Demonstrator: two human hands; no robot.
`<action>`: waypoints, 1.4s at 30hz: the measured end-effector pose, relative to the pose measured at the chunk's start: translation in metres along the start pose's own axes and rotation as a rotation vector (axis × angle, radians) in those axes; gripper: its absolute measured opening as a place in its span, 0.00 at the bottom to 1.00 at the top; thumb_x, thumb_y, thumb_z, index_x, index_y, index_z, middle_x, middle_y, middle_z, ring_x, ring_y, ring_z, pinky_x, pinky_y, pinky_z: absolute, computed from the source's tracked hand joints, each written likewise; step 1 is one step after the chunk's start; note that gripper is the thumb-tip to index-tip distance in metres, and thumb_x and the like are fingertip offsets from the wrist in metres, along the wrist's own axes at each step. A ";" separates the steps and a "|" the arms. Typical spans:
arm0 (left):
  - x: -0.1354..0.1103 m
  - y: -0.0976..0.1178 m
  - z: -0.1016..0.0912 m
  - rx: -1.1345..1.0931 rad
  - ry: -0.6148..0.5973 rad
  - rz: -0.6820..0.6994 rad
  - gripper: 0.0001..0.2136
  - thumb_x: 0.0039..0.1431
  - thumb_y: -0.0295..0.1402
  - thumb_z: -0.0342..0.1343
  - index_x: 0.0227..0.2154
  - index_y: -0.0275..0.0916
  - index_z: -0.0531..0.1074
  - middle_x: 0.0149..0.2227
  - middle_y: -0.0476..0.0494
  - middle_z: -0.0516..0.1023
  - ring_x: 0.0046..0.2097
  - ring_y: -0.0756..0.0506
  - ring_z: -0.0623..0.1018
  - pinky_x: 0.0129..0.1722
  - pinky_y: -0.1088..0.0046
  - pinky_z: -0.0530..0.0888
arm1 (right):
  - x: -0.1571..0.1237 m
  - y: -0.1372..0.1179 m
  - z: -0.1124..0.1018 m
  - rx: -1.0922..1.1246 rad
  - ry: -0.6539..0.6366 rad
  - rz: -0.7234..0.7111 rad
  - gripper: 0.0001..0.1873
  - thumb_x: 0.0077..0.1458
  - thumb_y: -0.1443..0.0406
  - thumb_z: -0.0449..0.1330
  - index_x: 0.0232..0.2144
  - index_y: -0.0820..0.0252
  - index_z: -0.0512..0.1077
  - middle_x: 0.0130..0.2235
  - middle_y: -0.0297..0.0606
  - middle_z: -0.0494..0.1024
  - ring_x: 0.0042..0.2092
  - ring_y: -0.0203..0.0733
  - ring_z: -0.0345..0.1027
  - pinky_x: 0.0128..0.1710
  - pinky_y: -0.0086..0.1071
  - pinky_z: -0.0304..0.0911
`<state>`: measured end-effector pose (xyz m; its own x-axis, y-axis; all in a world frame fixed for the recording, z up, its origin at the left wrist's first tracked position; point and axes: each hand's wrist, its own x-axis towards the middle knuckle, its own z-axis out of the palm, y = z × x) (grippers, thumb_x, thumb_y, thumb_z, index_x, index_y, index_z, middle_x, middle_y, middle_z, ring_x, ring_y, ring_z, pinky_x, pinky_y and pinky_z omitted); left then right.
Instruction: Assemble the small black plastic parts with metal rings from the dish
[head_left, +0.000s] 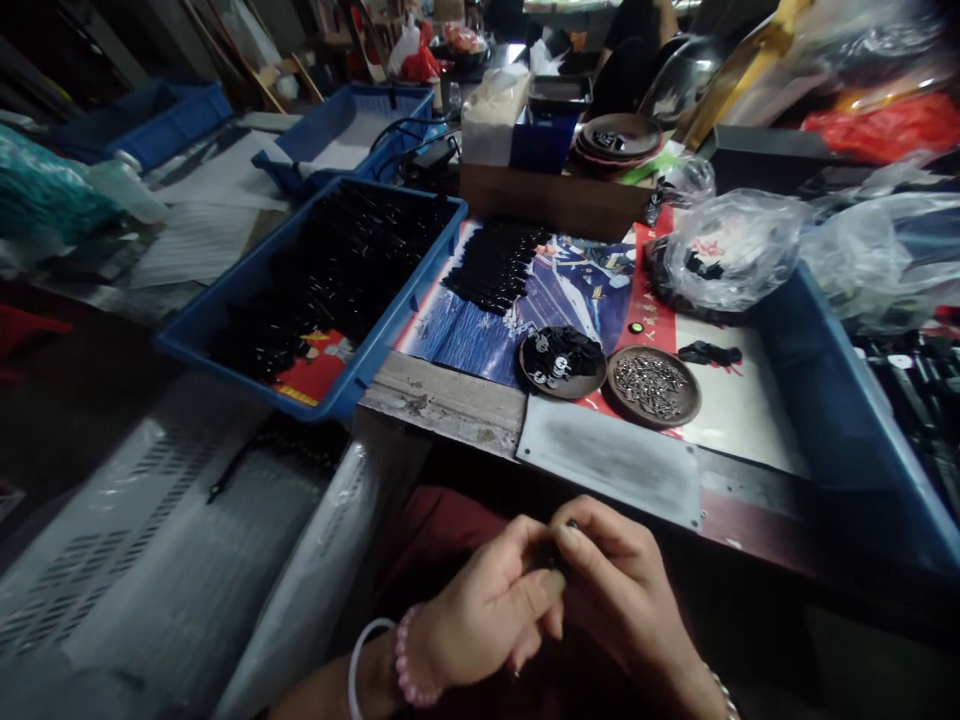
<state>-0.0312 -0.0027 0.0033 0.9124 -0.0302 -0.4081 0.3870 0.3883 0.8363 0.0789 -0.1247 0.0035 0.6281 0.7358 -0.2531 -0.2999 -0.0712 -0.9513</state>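
Observation:
My left hand [484,605] and my right hand [626,575] meet in front of me, below the bench edge. Both are closed, fingers pinched together around a small dark piece [573,525]. Most of it is hidden by the fingers, so its kind cannot be made out. Just beyond the hands a grey metal plate [609,460] lies along the bench edge. Behind it stand a round dish with black parts and silver discs [562,362] and a brown dish of small metal pins [654,386].
A blue tray [352,385] heaped with black slender parts stands at the left, and a row of similar parts [495,265] lies on the printed sheet. Another blue bin [847,400] borders the right. A clear plastic bag [739,250] and a cardboard box [555,200] sit farther back.

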 end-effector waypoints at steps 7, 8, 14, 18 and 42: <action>0.005 -0.001 -0.002 -0.077 0.057 -0.013 0.17 0.67 0.49 0.48 0.41 0.39 0.64 0.20 0.57 0.66 0.15 0.57 0.60 0.15 0.84 0.57 | 0.006 -0.004 0.002 -0.031 -0.075 -0.018 0.15 0.60 0.55 0.61 0.27 0.59 0.70 0.20 0.31 0.70 0.20 0.36 0.64 0.19 0.27 0.56; 0.004 -0.003 -0.002 -0.098 0.083 0.012 0.16 0.66 0.48 0.50 0.40 0.39 0.65 0.19 0.57 0.67 0.15 0.57 0.59 0.14 0.83 0.56 | 0.008 -0.004 0.003 -0.061 -0.087 -0.038 0.15 0.60 0.55 0.61 0.27 0.59 0.70 0.20 0.31 0.69 0.20 0.35 0.63 0.20 0.27 0.56; 0.000 -0.013 0.000 -0.152 0.135 0.057 0.14 0.66 0.47 0.51 0.39 0.40 0.65 0.18 0.59 0.62 0.17 0.57 0.56 0.16 0.84 0.55 | 0.010 -0.004 0.010 -0.071 -0.090 -0.066 0.15 0.62 0.56 0.59 0.27 0.58 0.68 0.19 0.28 0.63 0.20 0.31 0.54 0.18 0.25 0.50; -0.001 -0.012 0.004 -0.109 0.193 0.062 0.14 0.67 0.46 0.49 0.40 0.39 0.65 0.21 0.57 0.64 0.18 0.57 0.59 0.17 0.83 0.56 | 0.007 -0.002 0.011 -0.122 -0.092 -0.140 0.14 0.64 0.58 0.57 0.28 0.59 0.68 0.20 0.29 0.66 0.20 0.32 0.60 0.20 0.25 0.53; 0.019 0.007 -0.016 -0.102 0.120 0.020 0.09 0.66 0.37 0.49 0.44 0.37 0.65 0.27 0.51 0.73 0.18 0.57 0.66 0.18 0.84 0.61 | 0.025 0.003 0.001 -0.022 -0.119 -0.055 0.11 0.66 0.60 0.56 0.31 0.58 0.67 0.19 0.27 0.69 0.18 0.34 0.66 0.19 0.25 0.56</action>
<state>-0.0134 0.0139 -0.0048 0.8952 0.0863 -0.4372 0.3474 0.4793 0.8060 0.0934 -0.1059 -0.0053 0.5532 0.8136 -0.1791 -0.2505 -0.0426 -0.9672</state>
